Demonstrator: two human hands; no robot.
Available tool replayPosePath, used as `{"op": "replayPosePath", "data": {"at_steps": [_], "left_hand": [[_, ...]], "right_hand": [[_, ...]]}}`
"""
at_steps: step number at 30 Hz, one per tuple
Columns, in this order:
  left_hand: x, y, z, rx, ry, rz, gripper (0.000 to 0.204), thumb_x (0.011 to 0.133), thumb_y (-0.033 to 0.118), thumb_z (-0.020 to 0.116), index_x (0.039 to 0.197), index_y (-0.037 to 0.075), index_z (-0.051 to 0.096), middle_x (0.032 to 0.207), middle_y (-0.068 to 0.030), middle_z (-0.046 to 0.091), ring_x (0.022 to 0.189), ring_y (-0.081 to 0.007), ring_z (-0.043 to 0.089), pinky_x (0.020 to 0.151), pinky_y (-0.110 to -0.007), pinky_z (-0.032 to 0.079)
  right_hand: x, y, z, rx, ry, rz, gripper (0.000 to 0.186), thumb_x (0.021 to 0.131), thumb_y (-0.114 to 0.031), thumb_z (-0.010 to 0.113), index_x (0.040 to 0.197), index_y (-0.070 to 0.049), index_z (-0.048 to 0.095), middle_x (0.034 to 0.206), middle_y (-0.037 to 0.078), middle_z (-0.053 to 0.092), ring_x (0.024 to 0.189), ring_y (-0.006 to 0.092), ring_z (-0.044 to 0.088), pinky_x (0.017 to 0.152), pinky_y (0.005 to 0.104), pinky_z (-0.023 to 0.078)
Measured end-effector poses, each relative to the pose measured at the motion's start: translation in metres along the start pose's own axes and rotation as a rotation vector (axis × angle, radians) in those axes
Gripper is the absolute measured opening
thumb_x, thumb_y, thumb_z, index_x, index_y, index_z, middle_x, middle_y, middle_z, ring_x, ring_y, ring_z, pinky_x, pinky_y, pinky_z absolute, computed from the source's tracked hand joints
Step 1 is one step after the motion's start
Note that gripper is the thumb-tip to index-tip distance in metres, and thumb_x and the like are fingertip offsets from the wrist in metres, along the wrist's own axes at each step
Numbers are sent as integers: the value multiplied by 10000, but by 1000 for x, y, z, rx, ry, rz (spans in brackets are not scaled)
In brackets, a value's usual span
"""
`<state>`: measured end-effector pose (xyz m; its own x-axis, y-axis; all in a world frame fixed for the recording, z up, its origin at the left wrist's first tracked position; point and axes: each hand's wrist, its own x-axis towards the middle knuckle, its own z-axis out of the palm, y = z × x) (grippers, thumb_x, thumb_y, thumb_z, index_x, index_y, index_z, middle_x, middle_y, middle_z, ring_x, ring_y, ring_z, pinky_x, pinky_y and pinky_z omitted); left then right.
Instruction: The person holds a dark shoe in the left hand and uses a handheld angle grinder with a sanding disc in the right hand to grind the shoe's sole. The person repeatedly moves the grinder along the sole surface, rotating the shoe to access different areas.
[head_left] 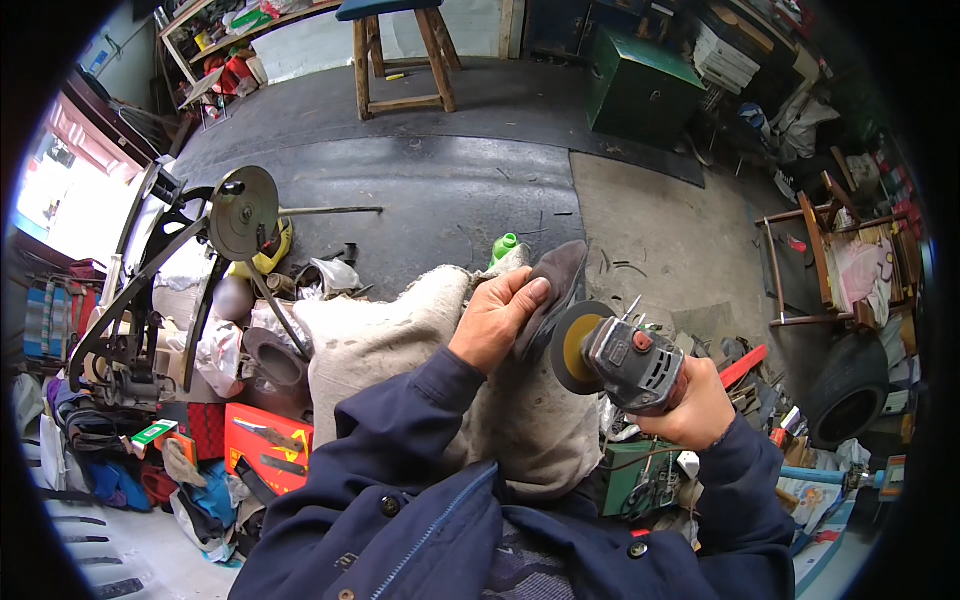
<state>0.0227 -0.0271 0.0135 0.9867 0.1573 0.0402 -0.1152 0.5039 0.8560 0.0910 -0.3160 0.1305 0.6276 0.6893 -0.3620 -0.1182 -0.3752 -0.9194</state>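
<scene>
While the left hand (500, 318) grips a dark grey shoe (556, 285) over the near middle of the scene, thumb on top and fingers curled around its left side, the right hand (697, 408) is clenched around the body of a grinder (640, 368). The shoe is tilted, its far end up and to the right. Just beside its near right edge stands the grinder's disc (582, 348), dark with a yellow middle; whether the two touch, I cannot tell.

Beneath the left hand, a pale, stained cloth (375, 330) covers the lap, with the dark blue jacket (420, 540) nearer still. Just beyond the cloth is a green bottle (504, 246), and thin dark scraps (630, 267) lie on the floor right of the shoe.

Farther left stands a black machine (150, 300) with a large round wheel (243, 212). Near it on the left, knives (268, 436) lie on a red box (240, 455). To the right of the grinder, a red bar (743, 367) slants over a heap of small items, with a black tyre (845, 400) farther right and a wooden frame (818, 255) beyond it. At the far side are a blue-topped stool (440, 60) and, right of it, a green chest (645, 85).
</scene>
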Motion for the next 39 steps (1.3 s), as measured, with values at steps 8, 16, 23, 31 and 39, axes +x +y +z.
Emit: {"op": "replayPosePath", "data": {"at_steps": [8, 16, 23, 31, 39], "left_hand": [[-3, -1, 1, -34, 14, -17, 308, 1178, 256, 659, 1329, -3, 734, 1195, 12, 770, 1056, -48, 663, 957, -245, 554], [-9, -5, -5, 22, 18, 20, 333, 1178, 264, 656, 1357, -6, 731, 1218, 7, 770, 1063, -56, 665, 963, -252, 550], [-15, 11, -23, 174, -34, -160, 413, 1156, 326, 685, 1368, -27, 716, 1217, 9, 748, 1087, -69, 653, 977, -264, 542], [-18, 14, -18, 156, -56, -173, 415, 1160, 303, 670, 1413, -26, 683, 1217, -10, 747, 1056, -75, 671, 953, -266, 559], [-18, 14, -17, 171, -87, -184, 376, 1175, 316, 658, 1353, -12, 706, 1168, 17, 739, 1049, -57, 641, 940, -265, 549]], "right_hand": [[-1, 20, 3, -355, 0, -154, 560, 668, -185, 976, 1150, -31, 736, 939, 163, 800, 866, 326, 800, 837, 391, 632], [4, 14, -1, 9, -66, 71, 514, 760, 64, 909, 1231, 43, 706, 1106, 79, 829, 1024, 157, 783, 926, 344, 632], [-9, 11, 1, -18, -35, 82, 579, 757, 82, 919, 1295, 75, 704, 1158, 53, 805, 1077, 103, 723, 999, 322, 600], [-15, 13, 12, -461, -53, -231, 608, 664, -261, 1001, 1179, -61, 747, 967, 182, 779, 896, 423, 771, 813, 417, 643], [-10, 5, 17, -643, -35, -252, 545, 668, -301, 1002, 1095, -94, 735, 883, 178, 776, 866, 411, 781, 788, 433, 641]]}}
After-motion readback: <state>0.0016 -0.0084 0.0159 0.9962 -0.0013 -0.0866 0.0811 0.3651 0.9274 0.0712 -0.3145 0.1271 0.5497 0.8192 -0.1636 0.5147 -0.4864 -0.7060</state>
